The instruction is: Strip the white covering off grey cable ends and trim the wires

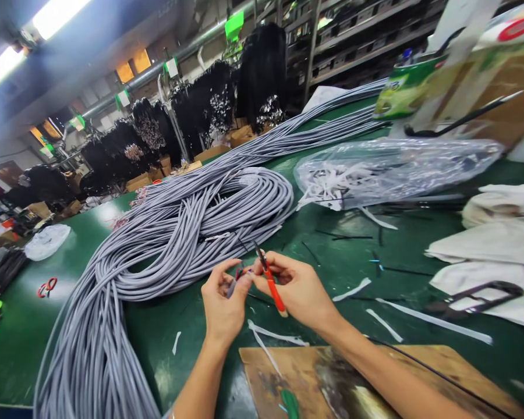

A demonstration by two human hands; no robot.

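- One clear bag [397, 166] holds white strips [332, 186].
- One grey cable bundle [179, 233].
- Left hand [222, 305] pinches a cable end [232, 285].
- Right hand [299, 291] grips one red cutter [271, 285].

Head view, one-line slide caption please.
Beside a large grey cable bundle, the left hand pinches a thin grey cable end; the right hand holds red-handled cutters.

Grey cable bundle [179, 233] obstructs the left and far side of the table [344, 262]. Plastic bag [388, 169] and white cloths [498, 244] block the right. Wooden board [332, 372] occupies the near edge. Bare centre passable, thin strips [353, 289] only.
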